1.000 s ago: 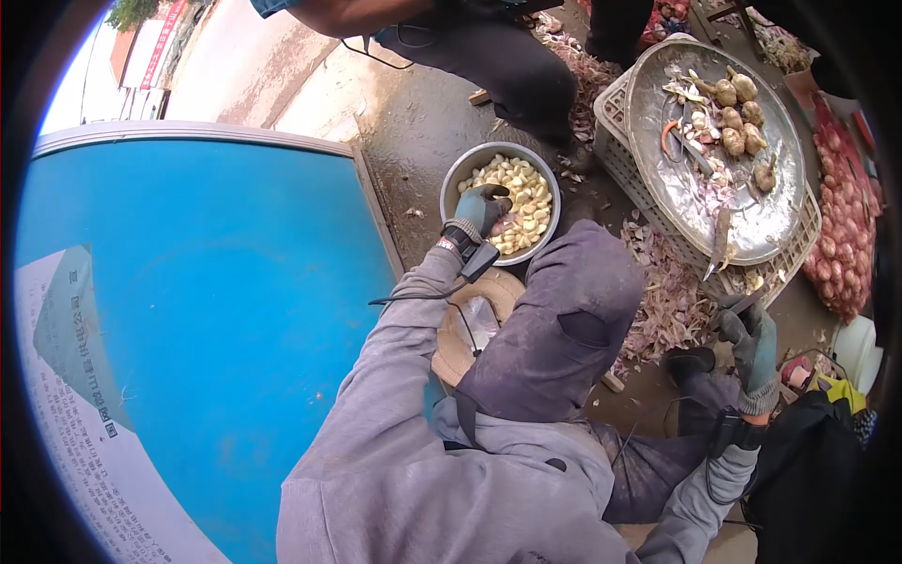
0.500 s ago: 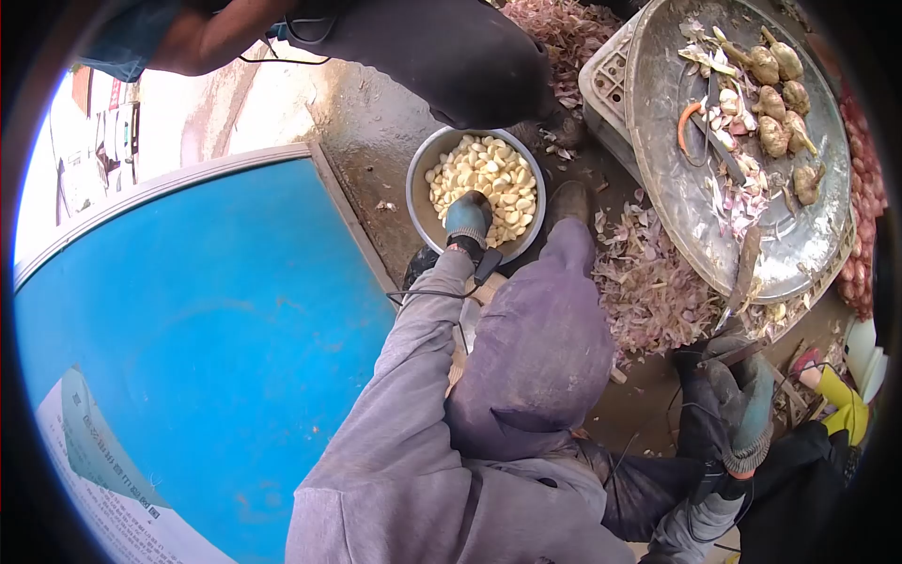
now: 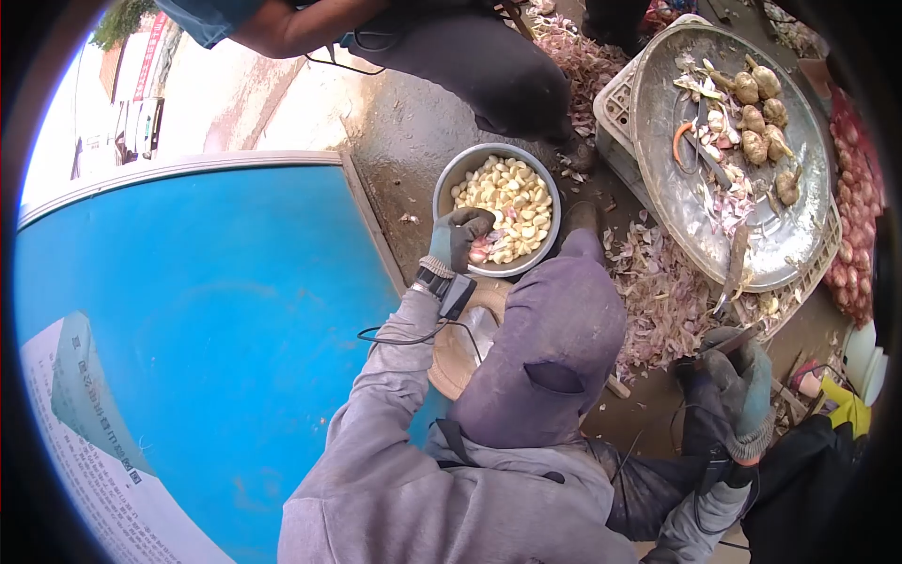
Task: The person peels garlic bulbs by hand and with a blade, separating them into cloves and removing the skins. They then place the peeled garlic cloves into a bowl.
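My left hand [image 3: 460, 237], in a grey-blue work glove, is at the near left rim of a metal bowl [image 3: 440, 193]. Its fingers are curled round a pinkish garlic clove [image 3: 480, 251]. Peeled, cream-coloured garlic cloves [image 3: 512, 193] fill much of the bowl. Down at the right, my gloved right hand [image 3: 742, 381] is closed on a knife [image 3: 738, 339], its dark blade pointing up and to the right. The knife's handle is mostly hidden in the glove.
A round metal tray [image 3: 672, 202] with garlic bulbs [image 3: 754, 146] and an orange-handled tool [image 3: 678, 143] rests on a crate [image 3: 615, 108]. Garlic skins [image 3: 658, 291] litter the ground. A blue board [image 3: 207, 310] is at left; another person's knee [image 3: 526, 89] is beyond the bowl.
My left hand has drawn back from the middle of the bowl to its near left rim, and pinkish garlic now shows at its fingers. My right hand still holds the knife.
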`<state>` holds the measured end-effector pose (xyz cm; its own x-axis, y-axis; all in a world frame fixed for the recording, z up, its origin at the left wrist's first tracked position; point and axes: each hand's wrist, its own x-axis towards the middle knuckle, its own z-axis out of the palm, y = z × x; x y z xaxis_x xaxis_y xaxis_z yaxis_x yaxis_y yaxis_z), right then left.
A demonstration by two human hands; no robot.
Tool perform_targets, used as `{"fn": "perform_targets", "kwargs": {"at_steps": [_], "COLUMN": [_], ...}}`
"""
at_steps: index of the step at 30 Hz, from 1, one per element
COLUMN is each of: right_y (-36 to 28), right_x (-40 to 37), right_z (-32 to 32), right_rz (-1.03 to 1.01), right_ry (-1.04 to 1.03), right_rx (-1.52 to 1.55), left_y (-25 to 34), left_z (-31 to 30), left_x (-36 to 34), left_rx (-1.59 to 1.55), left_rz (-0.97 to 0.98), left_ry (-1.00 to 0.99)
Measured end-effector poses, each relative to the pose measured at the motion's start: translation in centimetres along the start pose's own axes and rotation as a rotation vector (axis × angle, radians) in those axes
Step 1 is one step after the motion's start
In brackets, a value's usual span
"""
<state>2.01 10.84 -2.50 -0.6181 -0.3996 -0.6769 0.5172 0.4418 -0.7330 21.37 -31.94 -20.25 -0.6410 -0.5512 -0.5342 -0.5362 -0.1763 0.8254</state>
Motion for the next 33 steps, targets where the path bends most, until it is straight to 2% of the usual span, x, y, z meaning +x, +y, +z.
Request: {"fn": "perform_targets", "kwargs": {"at_steps": [1, 2, 4, 5, 7, 8, 10, 12, 15, 18, 20, 22, 25, 26, 29, 31, 33], "right_y": [0.0, 0.4, 1.5, 1.5, 2.6, 3.1, 3.3, 3.5, 4.3, 2.9, 2.9, 2.8, 2.8, 2.8, 2.5, 1.1, 2.8], "right_x": [-0.5, -0.6, -0.3, -0.6, -1.1, -1.2, -1.6, -1.6, -0.8, 0.4, 1.5, 2.3, 3.1, 3.2, 2.8, 2.1, 1.5], "right_z": [0.2, 0.0, -1.2, -1.3, -1.9, -2.2, -1.9, -1.7, -1.6, -1.0, -0.8, -1.0, -1.1, -1.1, -0.5, 0.4, 0.5], "right_rz": [-0.004, -0.020, -0.230, -0.185, -0.158, -0.124, -0.091, -0.046, -0.099, 0.033, -0.008, -0.058, -0.082, -0.084, -0.074, 0.066, -0.021], "right_ry": [-0.006, -0.007, -0.004, -0.007, 0.021, 0.045, 0.046, 0.048, 0.101, 0.056, 0.048, -0.027, -0.034, -0.034, -0.012, 0.006, -0.008], "right_rx": [0.091, 0.088, -0.256, -0.197, -0.173, -0.142, -0.110, -0.070, -0.326, -0.328, -0.298, -0.415, -0.416, -0.413, -0.325, -0.265, -0.273], "left_y": [-0.3, -0.3, -2.9, -5.2, -8.4, -9.3, -8.9, -9.2, -10.9, -10.7, -10.6, -11.5, -11.0, -10.1, -12.1, -11.0, -9.9], "left_z": [0.9, 1.1, 2.2, 2.3, 2.4, 2.6, 3.6, 4.2, 4.6, 5.7, 6.6, 5.9, 4.7, 4.6, 2.8, 2.4, 2.4], "left_x": [-0.2, -0.2, 0.6, 1.7, 3.3, 3.8, 4.2, 5.6, 7.7, 8.7, 9.4, 10.3, 9.4, 8.6, 7.2, 6.3, 5.7], "left_rx": [-0.171, 0.161, 0.060, 0.051, 0.391, 0.388, 0.618, 0.615, 0.682, 0.857, 0.925, 0.954, 0.860, 0.710, 0.375, 0.337, 0.169], "left_rz": [-0.083, -0.015, -0.133, -0.122, -0.121, -0.126, -0.106, -0.181, -0.186, -0.193, -0.208, -0.234, -0.193, -0.340, -0.365, -0.339, -0.327], "left_ry": [0.034, 0.027, 0.107, 0.102, 0.211, 0.208, 0.240, 0.212, 0.214, 0.204, 0.265, 0.242, 0.172, 0.170, 0.239, 0.247, 0.271]}}
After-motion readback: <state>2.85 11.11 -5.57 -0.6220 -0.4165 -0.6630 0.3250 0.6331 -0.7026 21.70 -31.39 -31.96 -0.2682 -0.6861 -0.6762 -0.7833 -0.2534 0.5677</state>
